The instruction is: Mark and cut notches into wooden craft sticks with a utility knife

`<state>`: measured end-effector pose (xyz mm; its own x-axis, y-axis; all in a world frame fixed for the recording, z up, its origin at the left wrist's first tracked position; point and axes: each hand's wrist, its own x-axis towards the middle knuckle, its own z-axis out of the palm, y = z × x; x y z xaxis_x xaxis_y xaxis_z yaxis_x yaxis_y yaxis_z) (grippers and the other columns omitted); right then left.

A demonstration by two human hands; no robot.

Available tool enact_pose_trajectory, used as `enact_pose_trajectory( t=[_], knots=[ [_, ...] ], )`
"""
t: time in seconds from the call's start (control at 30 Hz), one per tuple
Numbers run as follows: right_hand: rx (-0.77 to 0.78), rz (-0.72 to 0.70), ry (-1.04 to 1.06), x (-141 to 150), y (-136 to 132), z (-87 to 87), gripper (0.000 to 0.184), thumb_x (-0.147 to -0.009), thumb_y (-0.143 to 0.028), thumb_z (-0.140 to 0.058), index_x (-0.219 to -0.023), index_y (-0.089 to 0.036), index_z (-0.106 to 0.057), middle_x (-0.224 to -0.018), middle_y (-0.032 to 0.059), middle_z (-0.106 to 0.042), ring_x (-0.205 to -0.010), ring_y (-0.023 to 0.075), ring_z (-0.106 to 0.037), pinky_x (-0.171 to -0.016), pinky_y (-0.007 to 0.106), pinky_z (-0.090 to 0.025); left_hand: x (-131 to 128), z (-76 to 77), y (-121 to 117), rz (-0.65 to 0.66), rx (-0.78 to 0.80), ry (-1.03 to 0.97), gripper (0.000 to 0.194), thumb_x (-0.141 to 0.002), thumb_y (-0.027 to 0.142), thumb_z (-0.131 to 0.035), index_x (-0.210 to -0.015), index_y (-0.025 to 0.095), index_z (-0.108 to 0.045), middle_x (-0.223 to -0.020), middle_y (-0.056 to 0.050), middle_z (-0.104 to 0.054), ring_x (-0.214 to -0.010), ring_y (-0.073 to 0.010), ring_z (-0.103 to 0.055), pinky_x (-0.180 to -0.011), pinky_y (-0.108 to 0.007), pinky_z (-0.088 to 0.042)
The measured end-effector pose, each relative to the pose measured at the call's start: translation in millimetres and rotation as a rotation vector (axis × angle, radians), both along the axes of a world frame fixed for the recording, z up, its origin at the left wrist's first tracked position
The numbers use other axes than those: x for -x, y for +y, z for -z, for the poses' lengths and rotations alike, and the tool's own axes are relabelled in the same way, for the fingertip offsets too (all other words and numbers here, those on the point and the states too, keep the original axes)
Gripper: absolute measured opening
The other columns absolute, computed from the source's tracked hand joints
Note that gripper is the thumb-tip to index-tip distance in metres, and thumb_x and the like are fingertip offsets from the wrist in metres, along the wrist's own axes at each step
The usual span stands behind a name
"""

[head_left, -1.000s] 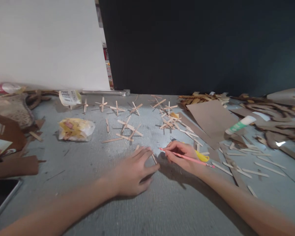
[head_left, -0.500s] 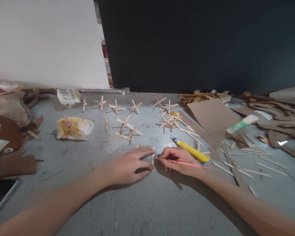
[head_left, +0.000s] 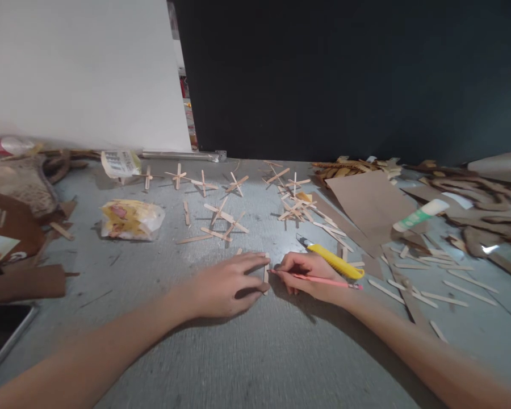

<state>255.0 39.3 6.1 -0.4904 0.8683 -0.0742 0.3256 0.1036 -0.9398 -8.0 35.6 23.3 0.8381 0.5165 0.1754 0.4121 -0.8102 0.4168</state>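
Note:
A short wooden craft stick (head_left: 266,274) stands nearly lengthwise to me on the table, held down along its left side by the fingertips and thumb of my left hand (head_left: 227,286). My right hand (head_left: 303,272) pinches a pink pencil (head_left: 319,279) close to its point. The pencil's tip is at the right edge of the stick; whether it touches is too fine to tell. Just beyond my right hand lies a yellow utility knife (head_left: 335,261) with its blade out. Crossed craft-stick pieces (head_left: 219,213) lie farther back.
Loose craft sticks (head_left: 445,298) and brown cardboard (head_left: 368,204) cover the right side, with a green-and-white glue stick (head_left: 421,215). To the left are a plastic packet (head_left: 132,220) and a dark-screened device (head_left: 4,332). A black panel (head_left: 349,79) and a white panel (head_left: 80,74) border the back.
The pencil tip has shifted slightly to the right along with the stick, and a little more of the stick shows. The view has turned very slightly; both hands keep nearly the same pose.

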Motion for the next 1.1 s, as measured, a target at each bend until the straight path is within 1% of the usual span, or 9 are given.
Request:
enact_pose_trajectory(
  t=[0.13,0.27,0.43,0.5,0.67,0.97,1.1],
  knots=[
    [0.003,-0.052,0.026,0.0,1.2,-0.9,0.046,-0.087,-0.064,-0.071,-0.073,-0.021,-0.06,-0.057,0.0001,-0.064,-0.049,0.0115,-0.056,-0.047,0.023,-0.042,-0.1,2.3,0.0,0.0,0.009,-0.043,0.025,-0.098,0.023,-0.059,-0.114,0.026,-0.077,-0.159,-0.01,-0.052,-0.149,-0.0275,-0.047,-0.125,-0.051,-0.036],
    [0.018,-0.032,0.022,0.0,1.3,-1.0,0.046,-0.087,-0.064,-0.071,-0.074,-0.021,-0.06,-0.057,-0.0005,-0.063,-0.049,0.0115,-0.056,-0.047,0.023,-0.043,0.2,3.4,0.3,0.001,0.024,-0.054,0.025,-0.098,0.022,-0.058,-0.115,0.026,-0.077,-0.159,-0.009,-0.052,-0.149,-0.0273,-0.047,-0.126,-0.051,-0.035],
    [0.013,-0.062,0.042,-1.0,1.7,0.2,0.044,-0.088,-0.061,-0.071,-0.074,-0.021,-0.06,-0.058,-0.0002,-0.064,-0.05,0.011,-0.057,-0.048,0.022,-0.044,0.6,5.3,0.1,-0.004,0.049,-0.078,0.026,-0.098,0.022,-0.058,-0.116,0.028,-0.076,-0.161,-0.006,-0.05,-0.15,-0.0257,-0.045,-0.127,-0.05,-0.033],
    [0.022,-0.052,0.043,-1.7,2.3,1.6,0.044,-0.088,-0.06,-0.071,-0.074,-0.021,-0.06,-0.058,-0.0002,-0.064,-0.05,0.0111,-0.057,-0.047,0.022,-0.044,0.5,5.2,-0.2,-0.007,0.048,-0.073,0.026,-0.098,0.022,-0.058,-0.116,0.028,-0.076,-0.161,-0.006,-0.05,-0.15,-0.0258,-0.045,-0.127,-0.05,-0.033],
    [0.029,-0.07,0.058,-2.7,3.2,4.5,0.044,-0.087,-0.062,-0.072,-0.076,-0.021,-0.061,-0.058,-0.0004,-0.063,-0.05,0.0113,-0.058,-0.047,0.022,-0.045,0.3,3.0,-0.3,-0.006,0.038,-0.039,0.025,-0.098,0.022,-0.058,-0.115,0.026,-0.076,-0.161,-0.008,-0.05,-0.151,-0.0263,-0.045,-0.127,-0.05,-0.033],
    [0.021,-0.063,0.061,-1.1,2.4,1.8,0.044,-0.087,-0.06,-0.073,-0.074,-0.021,-0.06,-0.057,-0.0005,-0.063,-0.05,0.0109,-0.057,-0.048,0.022,-0.045,-0.2,0.0,0.0,0.003,0.006,-0.001,0.026,-0.098,0.023,-0.057,-0.115,0.025,-0.077,-0.159,-0.011,-0.051,-0.15,-0.0273,-0.046,-0.125,-0.052,-0.036],
    [0.016,-0.061,0.059,-1.8,2.7,3.2,0.043,-0.088,-0.06,-0.072,-0.075,-0.021,-0.059,-0.057,-0.0007,-0.063,-0.05,0.0106,-0.056,-0.048,0.021,-0.044,0.0,0.7,-0.5,0.004,0.032,-0.031,0.027,-0.099,0.022,-0.056,-0.114,0.024,-0.077,-0.159,-0.012,-0.051,-0.15,-0.0284,-0.046,-0.125,-0.054,-0.036]
  ],
)
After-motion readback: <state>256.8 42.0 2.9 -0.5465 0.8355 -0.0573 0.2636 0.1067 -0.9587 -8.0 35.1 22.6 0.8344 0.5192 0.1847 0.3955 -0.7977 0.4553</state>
